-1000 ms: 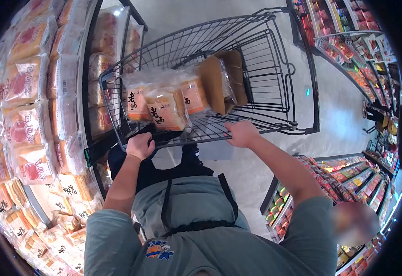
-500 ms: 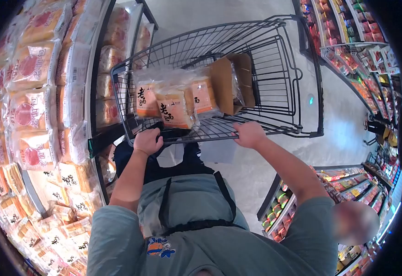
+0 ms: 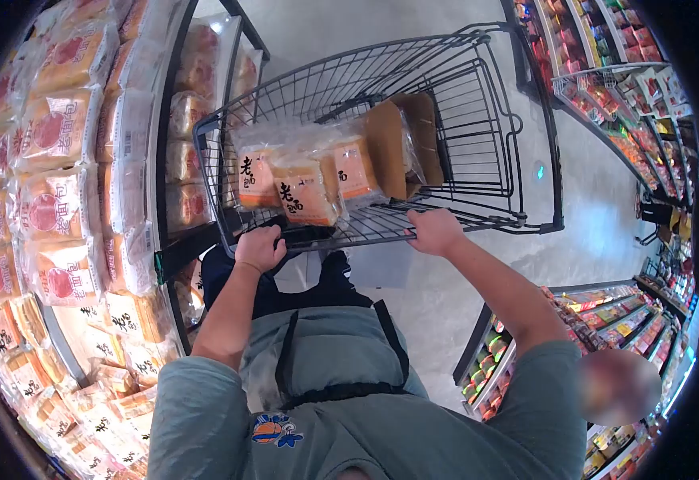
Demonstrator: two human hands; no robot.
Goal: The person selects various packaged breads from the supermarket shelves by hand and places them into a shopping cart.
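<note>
A dark wire shopping cart (image 3: 469, 152) stands in front of me. My left hand (image 3: 260, 248) is wrapped round its near bar, towards the left end. Farther right along the same bar, my right hand (image 3: 434, 232) is closed too. Inside the cart, several clear-wrapped packs of bread (image 3: 305, 192) with orange labels and black characters lean together. Beside them is an open brown cardboard box (image 3: 388, 150) with clear plastic wrap in it. A black item (image 3: 309, 234), partly hidden, lies by the bar near my left hand.
Shelves of wrapped bread with red round labels (image 3: 57, 128) rise close on the left. Lower down lie more orange-labelled bread packs (image 3: 125, 320). Racks of colourful packets (image 3: 605, 96) line the right side. A person with a blurred head (image 3: 620, 387) is at the lower right.
The bread shelves on the left have shifted slightly downward in view. Both hands stay on the cart's bar, and the cart's contents look unchanged.
</note>
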